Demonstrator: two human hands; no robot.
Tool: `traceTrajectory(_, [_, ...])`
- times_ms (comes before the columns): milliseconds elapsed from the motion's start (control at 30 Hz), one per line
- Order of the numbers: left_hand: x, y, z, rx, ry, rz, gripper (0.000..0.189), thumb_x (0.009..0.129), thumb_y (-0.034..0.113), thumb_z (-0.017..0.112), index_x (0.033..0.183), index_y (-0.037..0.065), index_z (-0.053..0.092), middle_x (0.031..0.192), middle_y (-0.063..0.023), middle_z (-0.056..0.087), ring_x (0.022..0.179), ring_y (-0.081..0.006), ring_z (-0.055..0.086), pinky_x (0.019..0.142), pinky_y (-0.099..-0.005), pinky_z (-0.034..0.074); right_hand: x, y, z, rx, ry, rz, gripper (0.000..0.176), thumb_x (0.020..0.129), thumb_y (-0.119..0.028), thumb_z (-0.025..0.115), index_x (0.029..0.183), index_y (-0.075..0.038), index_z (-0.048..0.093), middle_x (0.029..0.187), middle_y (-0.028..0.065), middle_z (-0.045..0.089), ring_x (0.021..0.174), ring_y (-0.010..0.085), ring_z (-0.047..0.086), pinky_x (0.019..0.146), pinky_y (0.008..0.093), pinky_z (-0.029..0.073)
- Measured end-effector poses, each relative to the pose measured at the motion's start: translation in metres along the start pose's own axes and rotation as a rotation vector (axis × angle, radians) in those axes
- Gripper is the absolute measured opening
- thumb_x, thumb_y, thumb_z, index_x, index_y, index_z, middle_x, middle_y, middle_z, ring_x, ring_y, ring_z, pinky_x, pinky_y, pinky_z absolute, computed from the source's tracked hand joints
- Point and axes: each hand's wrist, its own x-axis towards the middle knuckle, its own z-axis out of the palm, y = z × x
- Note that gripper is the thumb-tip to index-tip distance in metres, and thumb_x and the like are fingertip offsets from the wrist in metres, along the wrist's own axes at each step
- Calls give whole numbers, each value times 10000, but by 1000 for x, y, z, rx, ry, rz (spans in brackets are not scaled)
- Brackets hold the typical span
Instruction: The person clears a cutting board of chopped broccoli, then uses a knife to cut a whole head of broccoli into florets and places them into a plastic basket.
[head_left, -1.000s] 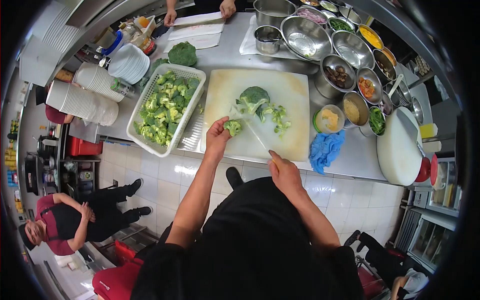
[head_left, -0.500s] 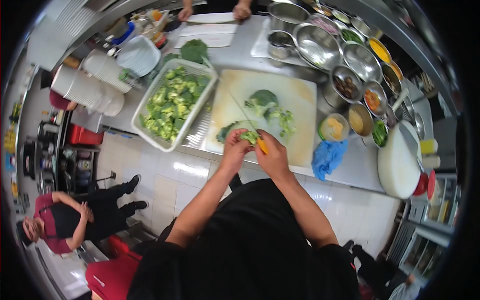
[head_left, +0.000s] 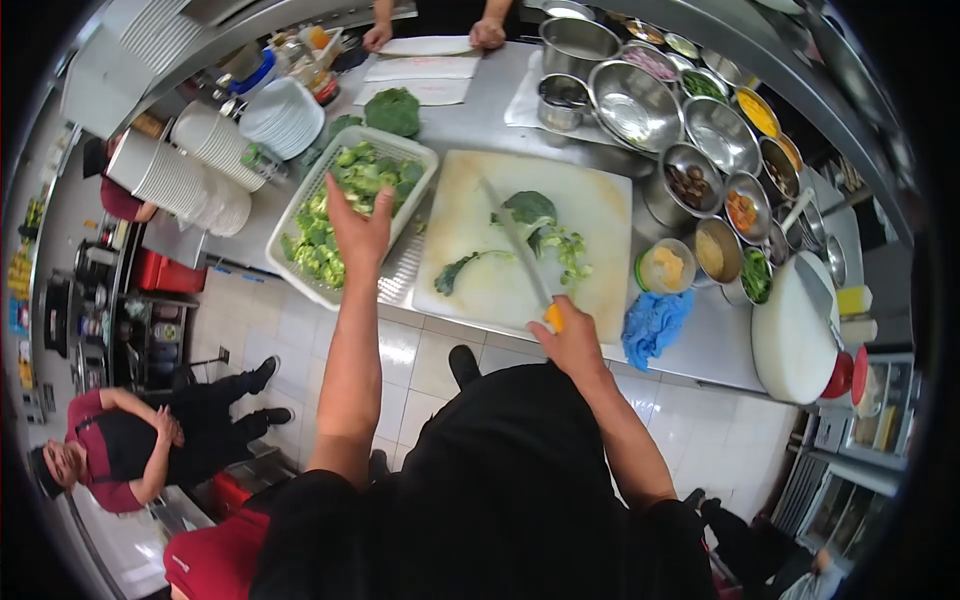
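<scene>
My left hand (head_left: 362, 228) is over the near side of a white basket (head_left: 287, 262) filled with cut broccoli florets (head_left: 322, 215). Its fingers are spread, and nothing shows in them. My right hand (head_left: 575, 338) grips the yellow handle of a knife (head_left: 527, 258) at the front edge of the white cutting board (head_left: 465, 200). The long blade points away from me across the board. Beside the blade lies a piece of broccoli head (head_left: 530, 208), with small sprigs (head_left: 570, 252) near it. A leafy broccoli stem (head_left: 460, 270) rests on the board's left part.
Whole broccoli (head_left: 392, 112) sits behind the basket. A blue cloth (head_left: 657, 325) and a tub (head_left: 665, 268) are right of the board, near several metal bowls (head_left: 722, 128). Across the counter, another person's hands (head_left: 487, 33) hold white paper. A co-worker (head_left: 125, 440) stands at left.
My left hand has moved from the broccoli piece at the board's front to the basket, and its fingers have spread. My right hand has shifted slightly right and down with the knife.
</scene>
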Motion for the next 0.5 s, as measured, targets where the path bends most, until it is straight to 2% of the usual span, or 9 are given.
traceTrajectory(33, [5,3,4,323,74,195,653,787,29,679,1396,14,445,1245,-196,585,1096,-247,589,904,-336,503,-4,-8,-3,47,-88,75,333,842,-223,714,1052,3,588,800,233,651,799,434,638,691,451,504])
traceTrajectory(67, [4,7,16,311,60,202,653,787,29,679,1396,14,445,1245,-196,585,1096,-247,589,904,-336,503,-8,-5,5,47,-71,85,333,842,-223,714,1052,3,588,800,233,651,799,434,638,691,451,504])
traceTrajectory(133, [-10,17,49,-81,-594,-59,660,776,15,646,1403,15,440,1285,-201,571,1152,-312,564,1003,-387,445,-13,6,26,133,-213,-8,299,883,-265,662,995,1,583,756,240,636,769,445,628,673,459,495])
traceTrajectory(200, [-31,12,91,140,-939,9,624,756,22,657,1361,40,504,1347,-145,557,1145,-220,581,913,-344,502,-7,10,42,123,-296,-7,293,894,-276,641,962,0,573,748,245,631,763,449,623,664,468,488])
traceTrajectory(267, [-54,-32,135,144,-824,497,588,739,-16,624,1319,30,539,1261,-148,623,1050,-234,635,891,-338,515,-5,8,39,117,-381,-9,294,906,-287,620,929,0,563,741,249,626,757,454,619,654,476,482])
traceTrajectory(300, [-53,-33,140,140,-825,507,588,739,-16,624,1319,30,539,1261,-148,623,1050,-234,635,891,-338,515,-4,2,31,171,-411,151,290,913,-289,603,920,-4,553,745,253,624,752,460,613,657,491,477])
traceTrajectory(333, [-53,-35,145,132,-857,348,550,731,-21,634,1275,28,564,1181,-143,654,997,-233,651,872,-331,521,-4,-2,26,227,-439,314,286,920,-291,585,911,-8,543,749,257,622,747,467,607,660,506,471])
traceTrajectory(400, [-52,-41,152,123,-895,191,512,723,-26,643,1230,27,590,1100,-137,686,945,-231,668,852,-324,526,-11,25,18,114,-326,226,270,922,-285,574,919,-17,548,750,256,626,751,465,611,666,515,471])
traceTrajectory(500, [-34,-46,143,-14,-580,67,219,685,18,737,860,28,606,798,-94,660,728,-181,642,691,-310,528,-38,59,-10,10,-160,182,236,928,-275,552,977,-44,557,753,245,640,758,455,623,688,541,479])
